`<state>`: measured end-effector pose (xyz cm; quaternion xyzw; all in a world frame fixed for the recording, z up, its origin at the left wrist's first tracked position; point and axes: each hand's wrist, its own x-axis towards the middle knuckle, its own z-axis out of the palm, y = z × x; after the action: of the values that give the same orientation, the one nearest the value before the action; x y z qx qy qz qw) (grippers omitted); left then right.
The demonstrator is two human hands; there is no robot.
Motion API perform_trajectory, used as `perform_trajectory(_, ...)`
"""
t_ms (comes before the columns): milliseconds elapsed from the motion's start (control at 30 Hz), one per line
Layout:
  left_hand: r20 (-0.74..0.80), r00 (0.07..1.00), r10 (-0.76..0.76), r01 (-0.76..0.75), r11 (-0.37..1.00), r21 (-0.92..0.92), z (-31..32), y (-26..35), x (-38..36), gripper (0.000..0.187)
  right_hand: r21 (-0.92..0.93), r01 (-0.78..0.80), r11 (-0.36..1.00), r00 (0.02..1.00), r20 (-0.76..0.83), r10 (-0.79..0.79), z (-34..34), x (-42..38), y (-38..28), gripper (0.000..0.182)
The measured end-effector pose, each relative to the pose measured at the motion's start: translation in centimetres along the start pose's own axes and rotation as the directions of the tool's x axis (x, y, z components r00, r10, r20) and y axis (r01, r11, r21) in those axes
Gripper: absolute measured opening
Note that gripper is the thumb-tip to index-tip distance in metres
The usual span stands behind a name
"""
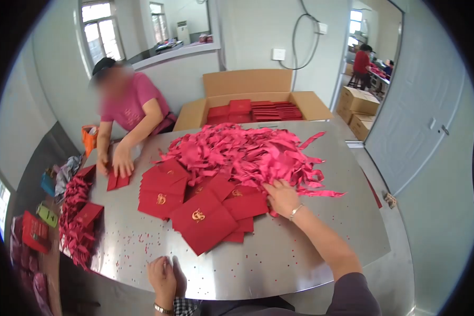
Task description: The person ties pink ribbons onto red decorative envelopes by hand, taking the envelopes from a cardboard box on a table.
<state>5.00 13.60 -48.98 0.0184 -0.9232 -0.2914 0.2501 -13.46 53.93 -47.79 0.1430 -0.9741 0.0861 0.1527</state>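
My right hand (283, 199), with a bracelet at the wrist, reaches into the near edge of a heap of pink ribbons (237, 150). Its fingers are bent onto the ribbons, and a bit of pink shows below the palm. Just left of it lie red envelopes (204, 221) with gold emblems, loosely stacked and overlapping. My left hand (162, 276) is by the table's near edge, fingers curled closed; whatever is in them is hidden.
Across the metal table (300, 258), a co-worker's hands (122, 160) press on a red envelope (118, 180). More ribbons (76, 221) hang at the left edge. Behind stands a cardboard box (247, 83) of red envelopes. Small red specks dot the tabletop. A door (421, 116) is at right.
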Motion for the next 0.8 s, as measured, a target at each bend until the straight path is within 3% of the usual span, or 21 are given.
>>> perform_trajectory(100, -0.035, 0.996, 0.087, -0.086, 0.996, 0.039, -0.4, -0.4, -0.4, 0.018, 0.064, 0.077, 0.995, 0.996, -0.044, -0.075, -0.8, -1.5, 0.0, 0.039)
perform_trajectory(167, -0.033, 0.998, 0.059, -0.057, 0.997, 0.045, -1.3, -0.4, -0.6, 0.018, 0.118, 0.067, 0.991, 0.997, 0.039, -0.073, -1.1, -2.7, 0.2, 0.040)
perform_trajectory(233, -0.069, 0.996, 0.050, -0.046, 0.997, 0.059, -2.0, -1.3, -1.0, 0.019, 0.043, 0.192, 0.980, 0.967, -0.180, -0.182, -2.2, -4.6, -0.7, 0.043)
perform_trajectory(300, -0.090, 0.995, 0.044, -0.037, 0.996, 0.078, -3.0, -2.0, -1.0, 0.018, 0.107, 0.152, 0.983, 0.976, -0.175, -0.132, -4.9, -7.3, -3.3, 0.049)
perform_trajectory(400, -0.040, 0.992, 0.118, -0.109, 0.979, 0.170, -5.3, -4.0, -0.8, 0.020, 0.145, 0.308, 0.940, 0.948, 0.041, -0.317, -5.0, -15.6, -4.6, 0.058)
perform_trajectory(500, 0.054, 0.967, 0.250, -0.255, 0.940, 0.227, -7.7, -6.5, -0.4, 0.021, 0.215, 0.534, 0.818, 0.758, 0.307, -0.576, -6.6, -21.1, -5.9, 0.061)
perform_trajectory(633, 0.144, 0.951, 0.274, -0.302, 0.923, 0.239, -9.2, -10.2, 0.4, 0.018, 0.333, 0.645, 0.687, 0.652, 0.228, -0.723, -7.3, -20.5, -6.5, 0.057)
perform_trajectory(667, 0.182, 0.950, 0.253, -0.290, 0.932, 0.219, -9.3, -10.7, 0.7, 0.016, 0.333, 0.607, 0.721, 0.678, 0.257, -0.689, -7.4, -20.6, -6.8, 0.048)
perform_trajectory(700, 0.133, 0.944, 0.300, -0.323, 0.921, 0.216, -8.9, -11.0, 1.2, 0.014, 0.331, 0.568, 0.754, 0.700, 0.288, -0.654, -7.4, -20.7, -7.0, 0.039)
perform_trajectory(800, 0.039, 0.985, 0.169, -0.173, 0.972, 0.161, -7.6, -10.8, 1.8, 0.013, 0.318, 0.618, 0.719, 0.678, 0.248, -0.692, -6.5, -20.7, -6.2, 0.047)
